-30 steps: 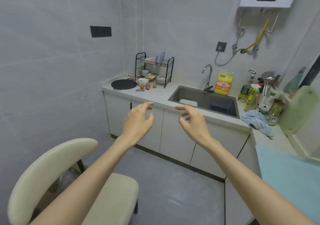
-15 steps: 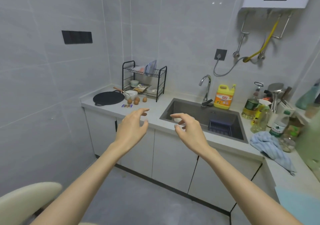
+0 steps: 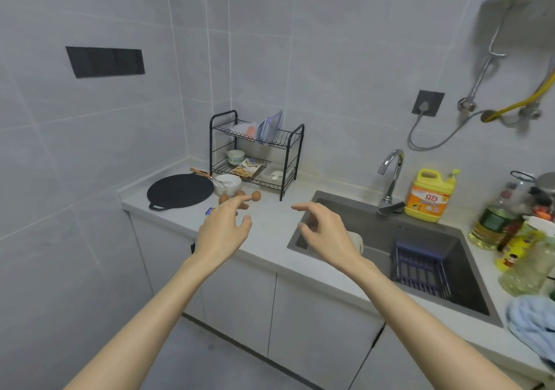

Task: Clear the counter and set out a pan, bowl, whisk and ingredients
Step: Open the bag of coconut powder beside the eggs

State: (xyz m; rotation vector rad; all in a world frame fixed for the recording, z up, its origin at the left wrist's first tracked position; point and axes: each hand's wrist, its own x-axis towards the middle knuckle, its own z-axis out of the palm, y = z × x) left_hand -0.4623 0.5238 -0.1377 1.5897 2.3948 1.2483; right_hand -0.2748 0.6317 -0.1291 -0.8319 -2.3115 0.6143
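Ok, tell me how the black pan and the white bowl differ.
The black pan is flat, wide and dark; the white bowl is deeper and narrower. The bowl holds a whisk; the pan holds nothing. Both sit on the counter, side by side.

The left hand (image 3: 222,233) covered part of the eggs (image 3: 256,195), so we could not count them, and it hid most of a small blue packet (image 3: 209,210). The right hand (image 3: 327,239) masked a white object (image 3: 358,241) in the sink (image 3: 420,235); we could not name it. The bottles (image 3: 492,224) at the right were blurred, their labels unreadable. The frame edge cut off the water heater (image 3: 516,8) and the blue cloth (image 3: 531,323).
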